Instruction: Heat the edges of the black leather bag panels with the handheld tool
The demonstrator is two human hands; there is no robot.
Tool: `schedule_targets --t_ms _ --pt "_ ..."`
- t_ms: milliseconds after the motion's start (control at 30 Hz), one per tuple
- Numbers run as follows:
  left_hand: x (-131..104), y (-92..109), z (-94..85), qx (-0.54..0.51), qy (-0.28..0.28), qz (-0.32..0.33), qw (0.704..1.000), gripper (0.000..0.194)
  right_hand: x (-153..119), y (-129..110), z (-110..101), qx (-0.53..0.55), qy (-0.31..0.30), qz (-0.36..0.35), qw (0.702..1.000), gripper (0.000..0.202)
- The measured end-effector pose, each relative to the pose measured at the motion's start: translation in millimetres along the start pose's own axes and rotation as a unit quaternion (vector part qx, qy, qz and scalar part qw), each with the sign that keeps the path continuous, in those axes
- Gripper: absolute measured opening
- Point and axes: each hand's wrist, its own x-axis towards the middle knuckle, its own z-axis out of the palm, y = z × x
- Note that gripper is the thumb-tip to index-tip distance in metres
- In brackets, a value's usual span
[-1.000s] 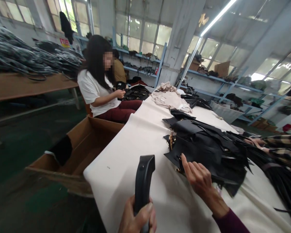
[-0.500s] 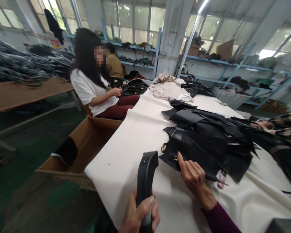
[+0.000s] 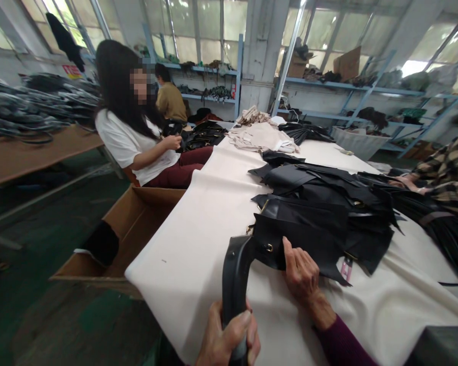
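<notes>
Head view: the work is centred on the white-covered table [image 3: 175, 239]. Left hand [image 3: 229, 335] — fingers wrapped around the lower part of a curved black handle [image 3: 234, 269], held upright at the near end of the table. The top of the handle overlaps the left edge of a black leather panel [image 3: 309, 234]; contact cannot be determined. The panel lies on the table, with a brass ring [image 3: 268, 248] near its left edge. Right hand [image 3: 303, 272] — index finger extended onto the panel, remaining fingers curled; the thumb is hidden, so a pinch cannot be confirmed.

Surrounding items: a leather stack [image 3: 313, 178] lies behind the panel on the table. A pink tool [image 3: 347, 267] protrudes from beneath the leather. Beige pieces [image 3: 255, 137] occupy the far part of the table. Black straps [image 3: 435, 218] lie along its right side, beside a co-worker's plaid sleeve [image 3: 448, 168]. At the left edge of the table stands a cardboard box [image 3: 148, 203] containing black cloth [image 3: 101, 243]; beyond the box, a person in a white shirt [image 3: 127, 147] sits beside the table.
</notes>
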Motion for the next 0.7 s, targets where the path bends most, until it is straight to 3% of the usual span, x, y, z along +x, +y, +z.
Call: schedule_targets --t_ms 200,400,533,700 --pt "2 -9 4.4 0.010 -0.021 -0.023 0.999 0.043 -2 0 2 -0.013 0.025 -0.001 1.000 0.053" --pt "5 -16 19.6 0.008 -0.025 -0.052 0.998 0.046 -1 0 2 0.000 0.027 0.016 1.000 0.051" --pt "0 -10 21.9 0.001 -0.019 -0.005 1.000 0.044 -1 -2 4 0.000 0.013 0.036 0.999 0.050" --pt "-4 -2 5.4 0.005 0.013 0.058 0.998 0.033 -3 -2 5 0.012 0.017 0.046 0.999 0.046"
